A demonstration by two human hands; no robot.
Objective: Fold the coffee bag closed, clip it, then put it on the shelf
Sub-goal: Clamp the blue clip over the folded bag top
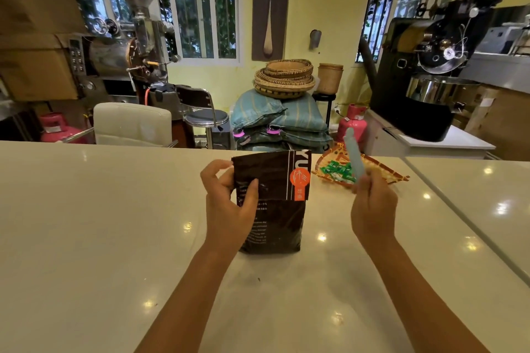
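A dark brown coffee bag (279,203) with an orange label stands upright on the pale counter (100,223), its top folded over toward me. My left hand (229,203) pinches the folded flap at the bag's upper left, thumb in front and fingers behind. To the right of the bag, my right hand (372,206) holds a long light-blue bag clip (355,156) by its lower end, pointing up and apart from the bag. No shelf is identifiable in view.
A woven tray (381,170) with green sachets lies on the counter behind the clip. A second counter section (473,195) adjoins on the right. Beyond the counter stand chairs, stacked sacks with baskets, pink gas cylinders and two coffee roasters.
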